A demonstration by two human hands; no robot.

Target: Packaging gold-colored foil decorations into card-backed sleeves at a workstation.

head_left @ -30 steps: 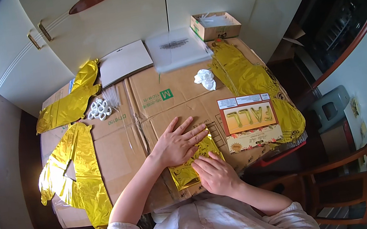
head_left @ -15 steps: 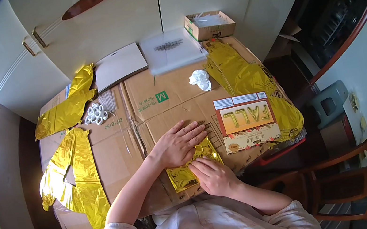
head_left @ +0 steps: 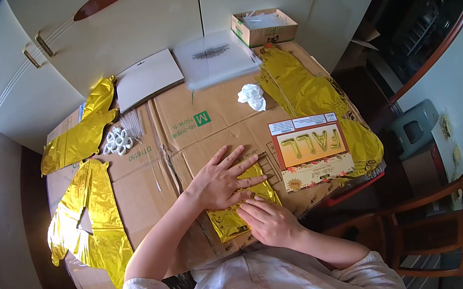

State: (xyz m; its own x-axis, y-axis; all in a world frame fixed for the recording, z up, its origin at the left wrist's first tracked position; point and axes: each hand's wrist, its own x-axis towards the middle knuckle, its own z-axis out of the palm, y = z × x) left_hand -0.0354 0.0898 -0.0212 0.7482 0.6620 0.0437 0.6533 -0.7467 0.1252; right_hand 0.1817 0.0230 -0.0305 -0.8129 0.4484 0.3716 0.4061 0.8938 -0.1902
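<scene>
Pressing gold foil balloon [head_left: 236,212] — both hands flat, near cardboard edge [head_left: 224,253].

Bare cardboard sheet [head_left: 147,181] at frame centre-left gives open passage. Obstacles: gold foil balloons [head_left: 90,219] at lower left and upper left, plastic ring cluster [head_left: 117,141] beside them, crumpled white tissue [head_left: 252,96] above centre, printed card [head_left: 310,150] at right, small open box [head_left: 264,26] at top.
</scene>
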